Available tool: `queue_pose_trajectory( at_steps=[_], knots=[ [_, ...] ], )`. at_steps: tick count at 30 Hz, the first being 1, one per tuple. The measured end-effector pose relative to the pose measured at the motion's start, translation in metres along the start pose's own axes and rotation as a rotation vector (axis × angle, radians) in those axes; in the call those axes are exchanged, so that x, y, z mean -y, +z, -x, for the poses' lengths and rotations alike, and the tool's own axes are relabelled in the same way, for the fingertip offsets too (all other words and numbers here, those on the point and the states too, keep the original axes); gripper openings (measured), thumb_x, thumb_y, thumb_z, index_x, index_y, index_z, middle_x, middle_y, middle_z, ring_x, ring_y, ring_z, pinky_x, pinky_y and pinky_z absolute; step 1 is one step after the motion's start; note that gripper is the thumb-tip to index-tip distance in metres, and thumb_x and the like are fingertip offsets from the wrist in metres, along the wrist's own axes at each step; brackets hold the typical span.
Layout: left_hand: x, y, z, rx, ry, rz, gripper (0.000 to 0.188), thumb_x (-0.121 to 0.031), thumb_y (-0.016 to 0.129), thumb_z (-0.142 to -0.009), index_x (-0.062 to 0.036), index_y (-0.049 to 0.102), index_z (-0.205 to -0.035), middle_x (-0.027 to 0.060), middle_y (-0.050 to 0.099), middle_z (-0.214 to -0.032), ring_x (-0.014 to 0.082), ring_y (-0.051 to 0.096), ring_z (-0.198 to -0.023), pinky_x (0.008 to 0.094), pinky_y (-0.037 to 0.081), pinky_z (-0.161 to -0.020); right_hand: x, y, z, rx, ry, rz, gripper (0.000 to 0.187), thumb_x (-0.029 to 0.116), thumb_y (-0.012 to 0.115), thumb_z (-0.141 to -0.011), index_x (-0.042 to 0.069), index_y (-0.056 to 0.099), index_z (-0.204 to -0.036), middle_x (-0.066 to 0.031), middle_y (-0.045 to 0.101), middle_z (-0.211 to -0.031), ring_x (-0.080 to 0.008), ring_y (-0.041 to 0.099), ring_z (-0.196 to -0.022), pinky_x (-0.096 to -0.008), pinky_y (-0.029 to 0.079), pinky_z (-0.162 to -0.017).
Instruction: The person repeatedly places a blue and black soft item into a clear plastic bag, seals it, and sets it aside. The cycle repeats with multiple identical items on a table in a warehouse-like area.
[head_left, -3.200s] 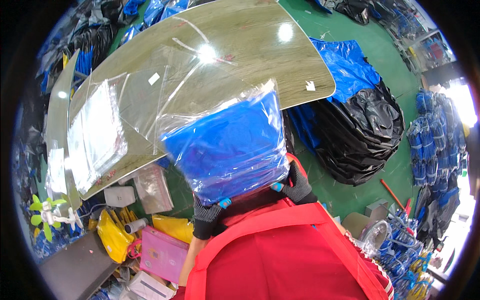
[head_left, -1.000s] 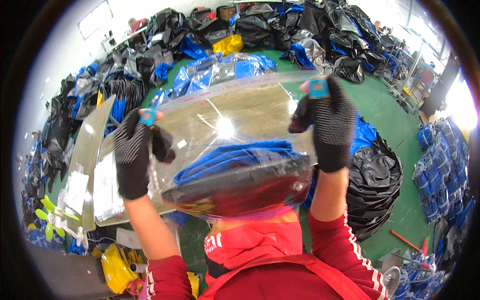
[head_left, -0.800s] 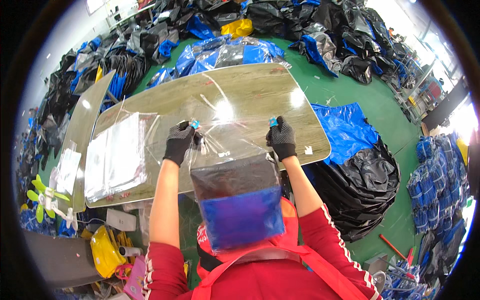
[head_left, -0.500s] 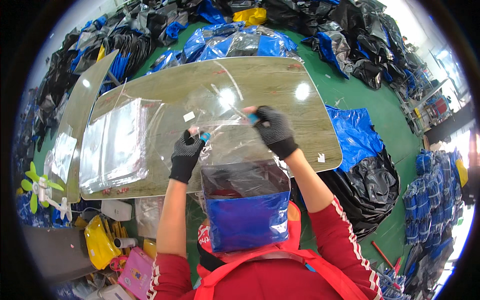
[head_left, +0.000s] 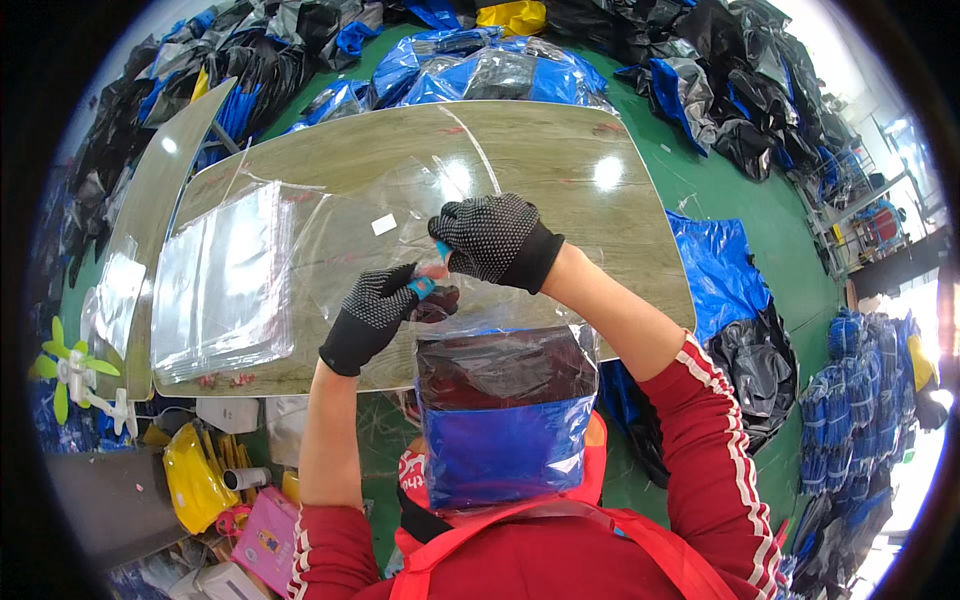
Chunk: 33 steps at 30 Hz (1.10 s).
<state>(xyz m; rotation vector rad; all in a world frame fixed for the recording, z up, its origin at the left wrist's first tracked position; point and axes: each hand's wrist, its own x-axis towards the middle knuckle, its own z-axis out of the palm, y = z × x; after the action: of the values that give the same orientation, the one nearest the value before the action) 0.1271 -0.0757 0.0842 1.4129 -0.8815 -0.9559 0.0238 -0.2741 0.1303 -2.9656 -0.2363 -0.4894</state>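
Green floor (head_left: 720, 190) of a workroom, heaped w/ black and blue bundles (head_left: 720, 90) along the far side and right. A long wooden table (head_left: 560, 170) w/ rounded corners fills the middle. On its left half, near the front edge, lies a stack of clear plastic bags (head_left: 220, 285). At the table's front edge, center, a clear bag (head_left: 505, 410) packed w/ dark and blue folded cloth hangs just below both gloved hands. Left hand (head_left: 372, 312) pinches the bag's top shut; right hand (head_left: 490, 238), fingers curled, grips the same top from above, touching the left. A yellow bag (head_left: 195, 485) and a pink box (head_left: 268, 540) sit under the table's front left corner.
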Motion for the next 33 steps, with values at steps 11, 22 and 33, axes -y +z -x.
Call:
queue_pose_trajectory(
  at_steps=[11,22,33],
  knots=[
    [-0.009,0.006,0.007,-0.027,0.009,-0.112,0.035,-0.028,0.052,-0.098,0.0009,0.063,-0.115,0.0078,0.069,-0.099,0.0123,0.061,-0.083,0.0280,0.049,-0.079,0.020,-0.003,0.015,-0.159,-0.169,-0.059,0.017,0.020,0.063,-0.079,0.012,0.066,-0.094,-0.0074,0.064,-0.085,-0.0267,0.065,-0.075,-0.0393,0.054,-0.062],
    [-0.001,-0.002,0.008,-0.058,-0.064,0.319,0.039,-0.032,0.051,-0.096,0.0017,0.060,-0.114,0.0151,0.067,-0.103,0.0209,0.067,-0.091,0.0332,0.053,-0.080,-0.150,-0.094,0.088,-0.558,0.926,0.183,0.022,0.022,0.056,-0.086,0.007,0.063,-0.100,-0.0155,0.066,-0.093,-0.0301,0.063,-0.076,-0.0415,0.050,-0.067],
    [-0.006,-0.022,0.012,0.028,-0.195,0.311,0.047,-0.034,0.054,-0.093,-0.0003,0.054,-0.126,0.0167,0.055,-0.129,0.0228,0.058,-0.110,0.0341,0.045,-0.093,-0.066,0.045,0.196,-0.257,0.878,-1.682,0.036,0.033,0.062,-0.091,0.006,0.062,-0.114,-0.0119,0.063,-0.119,-0.0122,0.061,-0.069,-0.0231,0.048,-0.058]
  ],
)
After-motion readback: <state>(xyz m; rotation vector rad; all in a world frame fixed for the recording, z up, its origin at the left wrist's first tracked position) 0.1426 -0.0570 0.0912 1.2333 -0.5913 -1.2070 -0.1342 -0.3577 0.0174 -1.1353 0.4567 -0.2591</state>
